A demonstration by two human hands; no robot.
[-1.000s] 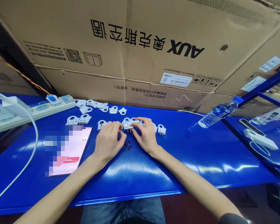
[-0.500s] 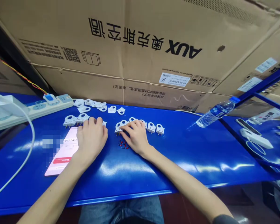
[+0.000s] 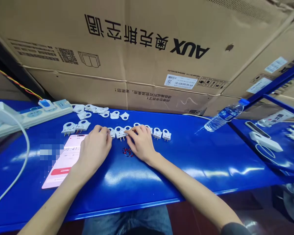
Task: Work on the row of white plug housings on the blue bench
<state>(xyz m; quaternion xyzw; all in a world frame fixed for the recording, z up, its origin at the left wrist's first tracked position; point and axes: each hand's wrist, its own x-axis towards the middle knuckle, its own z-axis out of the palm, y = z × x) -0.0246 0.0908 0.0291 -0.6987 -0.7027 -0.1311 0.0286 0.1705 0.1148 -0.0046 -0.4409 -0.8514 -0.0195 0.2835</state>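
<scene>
White two-pin plugs with ring-shaped handles stand in a row across the blue table. My left hand [image 3: 96, 143] is closed, its curled fingertips at a plug [image 3: 111, 132] that they partly cover. Beside that one stands another plug [image 3: 120, 132], ring up and pins towards me. My right hand [image 3: 141, 142] has its thumb and index finger closed at this plug's right edge, while its other fingers lie over the plugs behind. Two plugs [image 3: 157, 133] show right of my right hand. A small tangle of red and black wire [image 3: 127, 152] lies below my right fingers.
A lit phone [image 3: 63, 163] lies beside my left forearm. Behind it are more plugs [image 3: 83, 125], loose white ring parts [image 3: 114, 114] and a power strip [image 3: 34, 114]. A water bottle [image 3: 225, 116] leans against the blue frame at right. A large carton [image 3: 142, 65] walls off the back.
My left hand has slid right with its plug, closer to the plug at my right fingers. Two plugs behind the phone are uncovered. The whole view has shifted slightly.
</scene>
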